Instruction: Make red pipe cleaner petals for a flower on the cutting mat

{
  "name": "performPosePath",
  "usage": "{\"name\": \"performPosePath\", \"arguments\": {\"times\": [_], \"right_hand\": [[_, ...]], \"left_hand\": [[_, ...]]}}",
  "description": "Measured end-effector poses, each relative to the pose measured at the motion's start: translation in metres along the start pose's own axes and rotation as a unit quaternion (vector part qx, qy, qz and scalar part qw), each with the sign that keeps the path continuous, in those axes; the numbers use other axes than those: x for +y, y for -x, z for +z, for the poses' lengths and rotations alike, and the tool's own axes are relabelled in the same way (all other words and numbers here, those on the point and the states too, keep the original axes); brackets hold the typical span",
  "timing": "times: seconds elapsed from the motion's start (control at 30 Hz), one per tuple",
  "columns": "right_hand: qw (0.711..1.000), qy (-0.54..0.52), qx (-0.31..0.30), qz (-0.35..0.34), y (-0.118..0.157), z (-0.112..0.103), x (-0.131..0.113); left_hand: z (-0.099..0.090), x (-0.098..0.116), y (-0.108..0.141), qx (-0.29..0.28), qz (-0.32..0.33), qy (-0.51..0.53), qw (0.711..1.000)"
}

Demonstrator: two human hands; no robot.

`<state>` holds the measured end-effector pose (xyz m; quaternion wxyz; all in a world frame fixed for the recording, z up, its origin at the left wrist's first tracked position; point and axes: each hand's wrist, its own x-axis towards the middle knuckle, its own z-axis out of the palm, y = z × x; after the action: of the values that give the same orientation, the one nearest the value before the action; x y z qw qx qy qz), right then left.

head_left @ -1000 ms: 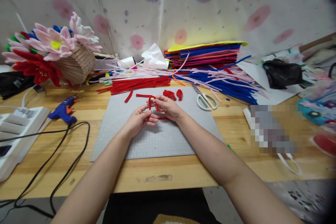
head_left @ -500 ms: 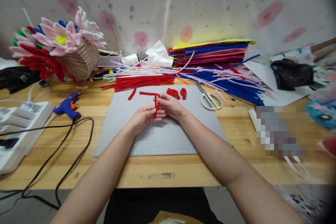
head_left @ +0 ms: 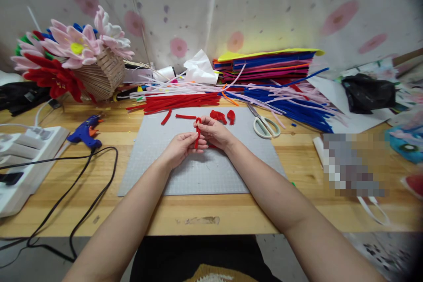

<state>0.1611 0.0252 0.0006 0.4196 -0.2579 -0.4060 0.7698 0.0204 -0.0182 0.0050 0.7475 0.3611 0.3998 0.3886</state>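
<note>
A bent red pipe cleaner (head_left: 197, 130) is held between my two hands, above the grey cutting mat (head_left: 145, 172). My left hand (head_left: 181, 147) pinches its lower part between thumb and finger. Higher up, near the folded top, my right hand (head_left: 214, 132) grips it with the fingertips. Short red pipe cleaner pieces (head_left: 185, 116) lie on the mat just beyond my hands. Finished red petal shapes (head_left: 218, 116) rest to the right of them. Another red strip is partly hidden under my right hand.
Scissors (head_left: 263, 125) lie at the mat's right corner. Bundles of red (head_left: 181, 103) and blue pipe cleaners (head_left: 297, 108) line the back. To the left are a blue glue gun (head_left: 86, 133), its black cord, a power strip (head_left: 29, 158) and a basket (head_left: 105, 77) of fuzzy flowers.
The loop at the top of the red pipe cleaner has become smaller and tighter. My left fingers have shifted slightly up along it; both hands keep their hold.
</note>
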Motion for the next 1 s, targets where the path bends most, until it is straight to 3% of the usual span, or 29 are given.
{"name": "performPosePath", "arguments": {"times": [0.3, 0.57, 0.73, 1.0], "right_hand": [[1.000, 0.008, 0.004, 0.012, -0.0004, 0.0000, 0.0017], [1.000, -0.009, 0.020, -0.007, -0.0045, -0.0038, 0.0004], [0.999, 0.023, -0.022, 0.009, -0.0063, -0.0085, 0.0004], [1.000, -0.021, 0.004, 0.010, -0.0036, -0.0022, -0.0015]], "left_hand": [[0.0023, 0.0004, 0.0018, -0.002, 0.009, -0.015, 1.000], [-0.0013, -0.0023, -0.0004, 0.063, 0.070, -0.066, 0.993], [-0.0007, -0.0040, 0.0010, 0.051, 0.061, -0.099, 0.992], [-0.0009, -0.0062, 0.0000, 0.023, 0.052, -0.101, 0.993]]}}
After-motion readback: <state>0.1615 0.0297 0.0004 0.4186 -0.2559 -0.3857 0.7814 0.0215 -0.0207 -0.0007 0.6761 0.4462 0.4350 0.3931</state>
